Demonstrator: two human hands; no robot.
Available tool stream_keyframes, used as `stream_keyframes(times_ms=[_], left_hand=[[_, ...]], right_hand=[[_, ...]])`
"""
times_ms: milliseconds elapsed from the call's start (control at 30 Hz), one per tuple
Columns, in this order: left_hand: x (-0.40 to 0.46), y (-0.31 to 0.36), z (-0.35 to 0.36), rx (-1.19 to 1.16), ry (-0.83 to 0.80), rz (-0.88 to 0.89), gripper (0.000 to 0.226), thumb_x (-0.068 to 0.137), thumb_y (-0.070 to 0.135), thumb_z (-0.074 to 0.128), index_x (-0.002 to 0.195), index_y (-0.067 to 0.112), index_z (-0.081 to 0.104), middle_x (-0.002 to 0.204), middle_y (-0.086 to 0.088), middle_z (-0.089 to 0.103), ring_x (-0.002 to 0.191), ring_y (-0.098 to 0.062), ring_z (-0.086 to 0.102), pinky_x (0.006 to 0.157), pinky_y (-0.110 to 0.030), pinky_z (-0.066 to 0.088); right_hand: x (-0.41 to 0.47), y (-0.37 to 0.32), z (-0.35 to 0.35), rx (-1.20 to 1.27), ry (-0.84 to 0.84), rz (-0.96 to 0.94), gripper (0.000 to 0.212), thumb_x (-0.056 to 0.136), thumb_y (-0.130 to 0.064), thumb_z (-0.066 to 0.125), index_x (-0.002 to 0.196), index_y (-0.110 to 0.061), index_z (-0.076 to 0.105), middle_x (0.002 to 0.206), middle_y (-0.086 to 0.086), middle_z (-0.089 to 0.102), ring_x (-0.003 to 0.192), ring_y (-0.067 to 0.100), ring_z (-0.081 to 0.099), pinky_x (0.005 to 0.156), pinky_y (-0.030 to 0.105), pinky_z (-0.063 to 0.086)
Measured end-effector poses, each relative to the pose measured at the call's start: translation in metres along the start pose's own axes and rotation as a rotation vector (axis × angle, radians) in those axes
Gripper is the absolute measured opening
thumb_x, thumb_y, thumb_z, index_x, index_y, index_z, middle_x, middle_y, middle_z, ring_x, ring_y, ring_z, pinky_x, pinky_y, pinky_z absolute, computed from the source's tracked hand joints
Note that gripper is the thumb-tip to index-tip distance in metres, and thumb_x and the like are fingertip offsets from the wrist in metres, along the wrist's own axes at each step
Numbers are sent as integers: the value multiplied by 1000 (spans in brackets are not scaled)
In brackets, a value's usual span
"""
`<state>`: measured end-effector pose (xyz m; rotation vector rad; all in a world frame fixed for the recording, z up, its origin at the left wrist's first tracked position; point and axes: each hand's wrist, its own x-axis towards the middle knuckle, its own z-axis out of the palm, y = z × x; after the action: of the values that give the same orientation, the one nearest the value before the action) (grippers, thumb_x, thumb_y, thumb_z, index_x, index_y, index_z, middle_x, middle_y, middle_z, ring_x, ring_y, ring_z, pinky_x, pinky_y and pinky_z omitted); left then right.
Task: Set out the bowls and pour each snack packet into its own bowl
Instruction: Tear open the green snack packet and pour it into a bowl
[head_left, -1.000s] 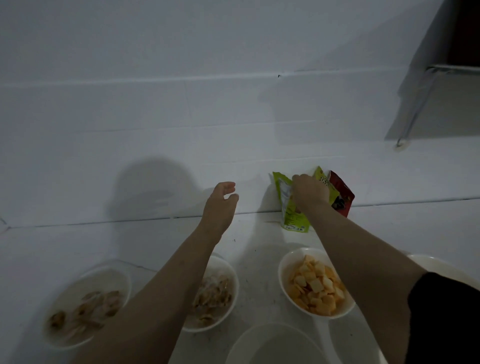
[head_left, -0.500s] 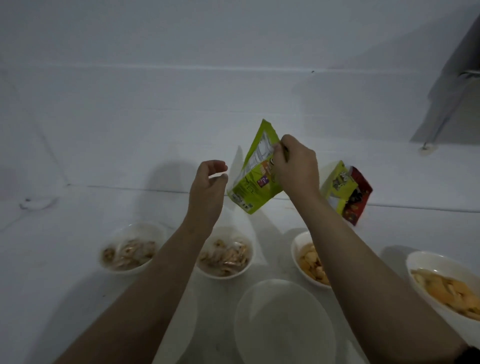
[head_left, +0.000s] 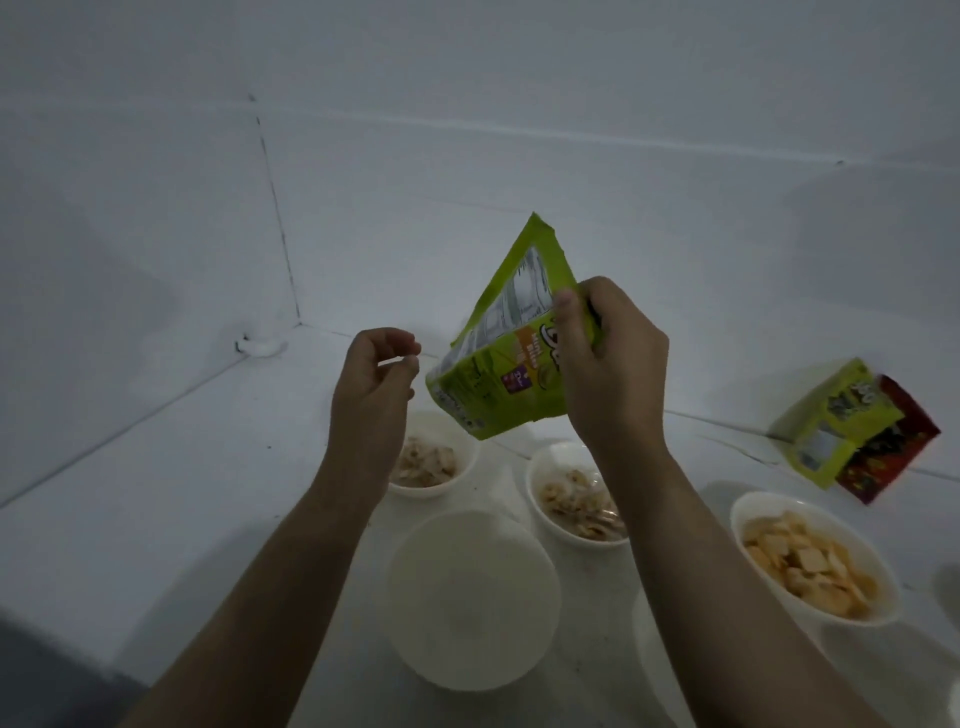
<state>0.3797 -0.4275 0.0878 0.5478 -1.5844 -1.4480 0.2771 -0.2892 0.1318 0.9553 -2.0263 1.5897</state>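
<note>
My right hand (head_left: 610, 369) grips a green snack packet (head_left: 506, 338) in the air, tilted, above the bowls. My left hand (head_left: 374, 387) hovers just left of the packet with its fingers curled and holds nothing. Below them an empty white bowl (head_left: 472, 597) stands nearest to me. Behind it are two white bowls with pale snacks, a left bowl (head_left: 431, 462) and a middle bowl (head_left: 571, 499). A bowl of orange crackers (head_left: 810, 558) stands at the right.
Another green packet (head_left: 826, 421) and a red packet (head_left: 893, 452) lean against the white wall at the right. The white surface (head_left: 182, 493) meets walls at the back and left. A small white fitting (head_left: 260, 345) sits in the corner.
My right hand picked the green packet out of the group by the wall and brought it up and toward me. The left hand stayed beside it. The view swung left.
</note>
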Motion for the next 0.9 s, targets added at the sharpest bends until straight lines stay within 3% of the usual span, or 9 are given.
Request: stream_keyframes(times_ms=[67,167,233,467,567,667,800,900], left_hand=[[12,-2,-20,1,-31,12,24,92,4,51,92,27,58,98,10,63,89,-11,59,80,-30,48],[30,-6,-47,-25,-130,10,24,93,1,50,92,23,58,90,11,63,81,-10,60,76,-29,50],[41,-9,-63,-27,-206,-2,23,94,0,49,92,21,57,88,9,62,77,-10,60,73,-28,51],[68,-38,-119,-22,-479,-139,20,95,2,49,83,17,57,84,-6,64,62,-4,57,52,-17,47],[70,-53,-131,20,-571,-206,19,96,12,53,83,24,60,89,2,70,71,-6,65,58,-20,48],[60,-62,-139,46,-674,-239,14,94,18,58,83,27,63,80,11,68,74,-5,65,60,-15,46],[51,-72,-146,121,-807,-222,11,92,20,59,82,26,62,87,6,66,78,-5,62,65,-15,46],[50,-76,-147,180,-880,-264,10,93,26,56,85,25,60,89,5,65,79,-5,63,70,-22,48]], right_hand=[[-13,-10,20,86,-16,38,34,101,-24,51,75,-3,53,63,5,50,57,8,42,51,21,34],[-31,-22,54,180,3,114,32,99,-27,54,74,-8,58,69,10,56,66,29,54,56,37,45],[-39,-30,76,225,4,183,31,99,-28,56,74,-9,61,71,11,59,71,34,58,60,43,50],[-71,-52,139,363,-10,500,29,97,-24,59,81,-1,63,74,17,66,67,21,62,63,34,50],[-88,-58,152,348,0,567,28,96,-21,59,81,2,63,72,13,65,65,21,61,58,28,49],[-106,-59,160,329,27,640,26,95,-18,61,80,3,66,71,13,65,64,21,60,55,24,49],[-128,-59,169,220,-15,698,26,95,-20,60,72,-11,68,69,8,63,67,19,60,62,31,47],[-138,-58,172,151,-57,729,25,96,-22,59,78,-4,65,76,20,62,73,21,60,68,37,46]])
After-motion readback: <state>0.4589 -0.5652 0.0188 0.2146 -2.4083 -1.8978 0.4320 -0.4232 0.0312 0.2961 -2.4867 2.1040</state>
